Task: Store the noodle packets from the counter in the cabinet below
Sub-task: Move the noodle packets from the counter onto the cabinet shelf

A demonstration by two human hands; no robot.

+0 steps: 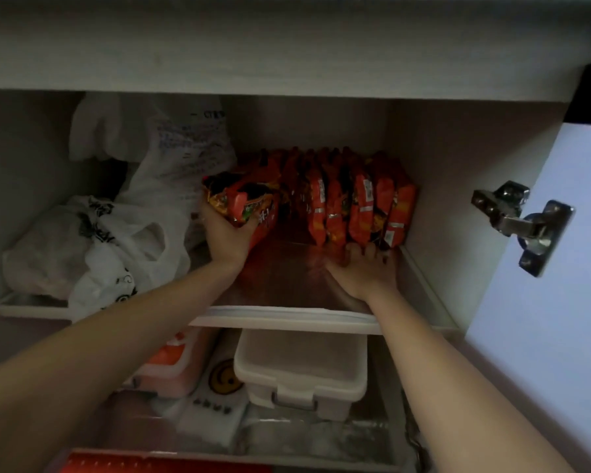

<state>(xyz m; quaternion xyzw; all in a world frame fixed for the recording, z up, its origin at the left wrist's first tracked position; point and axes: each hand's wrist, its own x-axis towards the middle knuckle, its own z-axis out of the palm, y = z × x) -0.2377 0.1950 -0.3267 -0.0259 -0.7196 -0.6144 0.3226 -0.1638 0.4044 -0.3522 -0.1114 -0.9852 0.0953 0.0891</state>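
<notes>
Several red noodle packets [359, 206] stand on edge in a row at the back right of the cabinet's upper shelf [287, 319]. My left hand [227, 237] grips another red and black noodle packet [243, 199] from below, holding it tilted just left of the row. My right hand [365, 271] lies flat on the shelf with fingers spread, fingertips touching the bottom of the rightmost standing packets. Both forearms reach in from the bottom of the view.
White plastic bags [116, 213] fill the shelf's left side. On the lower shelf sit a white lidded box [301, 367], a red-and-white container [171, 363] and a white pack with a yellow smiley [219, 380]. The open door [560, 233] with its hinge [522, 223] is at right.
</notes>
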